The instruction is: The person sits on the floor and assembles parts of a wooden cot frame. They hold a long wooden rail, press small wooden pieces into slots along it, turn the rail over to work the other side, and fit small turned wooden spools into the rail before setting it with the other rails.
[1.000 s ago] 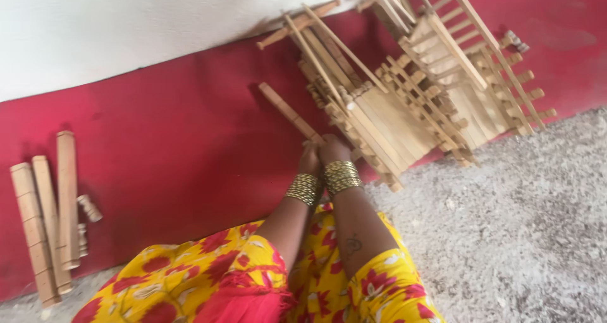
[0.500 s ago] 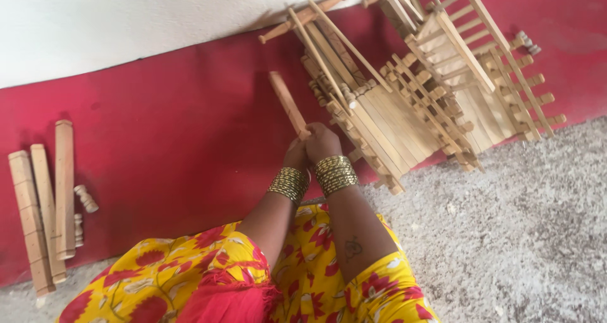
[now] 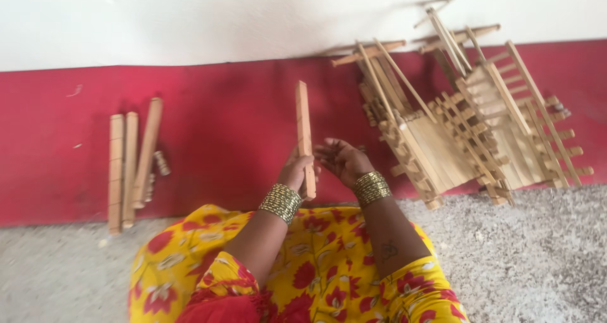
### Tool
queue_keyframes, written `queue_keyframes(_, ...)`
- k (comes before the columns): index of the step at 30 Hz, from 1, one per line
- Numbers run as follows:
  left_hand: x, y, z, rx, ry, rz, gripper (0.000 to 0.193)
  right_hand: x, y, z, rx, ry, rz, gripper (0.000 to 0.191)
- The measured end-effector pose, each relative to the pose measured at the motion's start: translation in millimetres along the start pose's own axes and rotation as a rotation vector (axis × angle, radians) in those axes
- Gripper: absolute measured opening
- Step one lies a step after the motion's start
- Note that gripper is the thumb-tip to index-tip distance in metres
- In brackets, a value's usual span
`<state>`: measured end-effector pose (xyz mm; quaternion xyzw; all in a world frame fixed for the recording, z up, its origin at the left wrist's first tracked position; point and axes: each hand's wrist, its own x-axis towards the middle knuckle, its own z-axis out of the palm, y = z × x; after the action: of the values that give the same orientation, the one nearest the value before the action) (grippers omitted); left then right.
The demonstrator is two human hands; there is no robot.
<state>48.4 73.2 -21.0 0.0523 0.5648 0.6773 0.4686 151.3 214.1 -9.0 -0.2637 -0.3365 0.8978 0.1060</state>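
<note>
My left hand (image 3: 296, 170) grips the lower end of a long flat wooden stick (image 3: 303, 128), which stands nearly upright over the red floor strip. My right hand (image 3: 342, 159) is beside it, palm up with fingers spread, holding nothing. Both wrists wear stacked gold bangles. My lap in yellow and red flowered cloth (image 3: 303, 272) fills the bottom of the view.
Three long wooden sticks (image 3: 129, 162) and some small pieces lie on the red strip (image 3: 221, 127) at the left. A pile of assembled wooden lattice frames (image 3: 468, 127) leans against the white wall at the right. Grey speckled floor (image 3: 537, 260) lies in front.
The stick has swung from tilted left to almost upright. My right hand let go of it and opened. The view shifted, so the frames now sit farther right.
</note>
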Motion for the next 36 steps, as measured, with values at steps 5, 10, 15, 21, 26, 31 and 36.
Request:
queue_keyframes(5, -12, 8, -15, -0.077, -0.179, 0.224, 0.058, -11, 18, 25, -0.130, -0.055, -0.056, 0.022)
queue_keyframes(10, -37, 25, -18, 0.065, 0.045, 0.068, 0.039, -21, 38, 67, -0.154, 0.026, -0.359, 0.028)
queue_keyframes(15, -55, 54, -31, -0.091, -0.060, 0.170, 0.038, -41, 79, 107, -1.125, -0.031, -0.968, 0.036)
queue_keyframes(21, -51, 41, -39, -0.038, 0.003, 0.213, 0.038, -24, 70, 92, -1.007, -0.375, -1.003, 0.055)
queue_keyframes(26, -52, 21, -56, 0.208, 0.034, 0.297, 0.039, -41, 103, 90, -1.019, 0.128, -0.150, 0.066)
queue_keyframes(31, -32, 25, -86, -0.210, 0.081, 0.184, 0.040, -61, 125, 91, -0.997, -0.459, -0.853, 0.075)
queue_keyframes(36, -22, -10, -90, -0.063, -0.268, 0.269, 0.028, 2, 109, 66, -1.015, -0.240, -0.841, 0.078)
